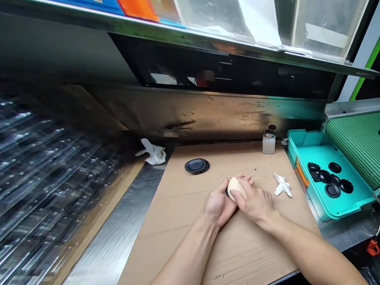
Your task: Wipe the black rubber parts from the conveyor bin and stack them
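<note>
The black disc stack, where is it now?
In the head view, the black discs lie on the cardboard, beyond the left hand, right of a crumpled white cloth.

We are standing in a factory workshop, working at a steel table [103, 257] topped with a cardboard sheet [175, 227], beside a green conveyor belt [364, 147] and a teal tray [343, 202] of black round parts [332, 189].
</note>
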A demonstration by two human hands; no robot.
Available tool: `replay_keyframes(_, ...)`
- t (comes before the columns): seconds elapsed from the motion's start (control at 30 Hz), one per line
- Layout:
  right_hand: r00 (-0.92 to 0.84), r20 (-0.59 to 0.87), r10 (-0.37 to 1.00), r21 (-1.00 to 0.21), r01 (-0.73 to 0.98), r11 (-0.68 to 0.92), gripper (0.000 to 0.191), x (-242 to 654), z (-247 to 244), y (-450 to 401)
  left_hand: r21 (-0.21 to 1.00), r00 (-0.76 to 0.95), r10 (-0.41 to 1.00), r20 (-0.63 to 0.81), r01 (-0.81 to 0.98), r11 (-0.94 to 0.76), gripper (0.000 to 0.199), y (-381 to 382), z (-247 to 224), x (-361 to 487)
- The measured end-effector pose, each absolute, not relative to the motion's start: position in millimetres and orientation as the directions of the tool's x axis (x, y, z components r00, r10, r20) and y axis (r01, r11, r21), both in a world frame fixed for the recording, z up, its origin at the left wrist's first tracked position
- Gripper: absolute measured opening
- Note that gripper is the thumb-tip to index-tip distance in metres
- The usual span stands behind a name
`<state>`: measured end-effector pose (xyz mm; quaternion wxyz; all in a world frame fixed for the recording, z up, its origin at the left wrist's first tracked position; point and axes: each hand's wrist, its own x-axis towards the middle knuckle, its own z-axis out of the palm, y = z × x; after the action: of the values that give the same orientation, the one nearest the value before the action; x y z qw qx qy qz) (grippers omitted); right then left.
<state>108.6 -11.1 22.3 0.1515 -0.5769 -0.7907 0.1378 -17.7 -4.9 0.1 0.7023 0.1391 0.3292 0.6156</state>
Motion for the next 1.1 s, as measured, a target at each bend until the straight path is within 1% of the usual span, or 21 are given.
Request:
replay_keyframes(0.1, -0.217, 0.056, 0.975, -0.376, 0.9, 0.222, 0.051, 115, 25, -5, 0.622, -0.141, 0.938, -0.317, -0.778, 0.093, 0.043, -1, 3, -34)
replay_keyframes(0.17, -0.199, 0.124, 0.972, -0.329, 0.916, 0.229, 0.046, 126, 31, 2, 0.612, -0.207, 0.923, -0.324, -0.79, 0.038, 0.043, -1, 6, -46)
replay_keyframes(0.23, -0.174, 0.237, 0.956, -0.247, 0.941, 0.233, 0.042, 140, 39, 8, 0.574, -0.206, 0.922, -0.327, -0.819, 0.02, 0.042, -3, 9, -53)
replay_keyframes(0.3, -0.105, 0.313, 0.944, -0.158, 0.974, 0.161, 0.038, 156, 45, 15, 0.515, -0.155, 0.936, -0.317, -0.856, 0.032, 0.041, -6, 13, -54)
replay_keyframes(0.33, -0.061, 0.31, 0.949, -0.125, 0.987, 0.104, 0.034, 163, 47, 19, 0.488, -0.125, 0.942, -0.311, -0.872, 0.045, 0.041, -7, 15, -53)
replay_keyframes(0.37, -0.029, 0.274, 0.961, -0.101, 0.993, 0.059, 0.032, 169, 48, 23, 0.467, -0.097, 0.947, -0.307, -0.882, 0.061, 0.042, -8, 18, -51)
replay_keyframes(0.43, -0.004, 0.164, 0.987, -0.082, 0.997, 0.017, 0.028, 178, 46, 30, 0.45, -0.046, 0.95, -0.31, -0.887, 0.104, 0.042, -8, 22, -47)
replay_keyframes(0.47, -0.016, 0.128, 0.992, -0.092, 0.995, 0.028, 0.028, 180, 45, 33, 0.451, -0.025, 0.949, -0.313, -0.883, 0.126, 0.042, -8, 23, -45)
replay_keyframes(0.5, -0.047, 0.123, 0.991, -0.12, 0.991, 0.062, 0.03, 180, 44, 35, 0.455, -0.004, 0.95, -0.312, -0.879, 0.145, 0.041, -9, 25, -44)
replay_keyframes(0.53, -0.089, 0.155, 0.984, -0.162, 0.98, 0.114, 0.031, 178, 43, 36, 0.456, 0.016, 0.952, -0.305, -0.876, 0.16, 0.04, -9, 26, -42)
replay_keyframes(0.6, -0.164, 0.272, 0.948, -0.267, 0.934, 0.238, 0.031, 171, 40, 33, 0.446, 0.062, 0.954, -0.293, -0.874, 0.194, 0.038, -11, 28, -40)
replay_keyframes(0.67, -0.213, 0.354, 0.911, -0.365, 0.865, 0.344, 0.031, 160, 37, 28, 0.432, 0.127, 0.942, -0.312, -0.864, 0.26, 0.045, -13, 29, -39)
replay_keyframes(0.77, -0.247, 0.382, 0.89, -0.465, 0.781, 0.417, 0.029, 147, 32, 21, 0.414, 0.24, 0.883, -0.403, -0.813, 0.41, 0.057, -14, 29, -38)
replay_keyframes(0.83, -0.28, 0.387, 0.879, -0.502, 0.735, 0.456, 0.027, 142, 29, 18, 0.405, 0.276, 0.844, -0.46, -0.781, 0.476, 0.06, -14, 28, -38)
replay_keyframes(0.9, -0.315, 0.393, 0.864, -0.521, 0.697, 0.492, 0.025, 140, 28, 17, 0.405, 0.282, 0.824, -0.491, -0.764, 0.503, 0.06, -13, 26, -38)
replay_keyframes(1.1, -0.382, 0.365, 0.849, -0.535, 0.66, 0.528, 0.024, 139, 31, 14, 0.434, 0.265, 0.822, -0.504, -0.745, 0.506, 0.064, -11, 25, -35)
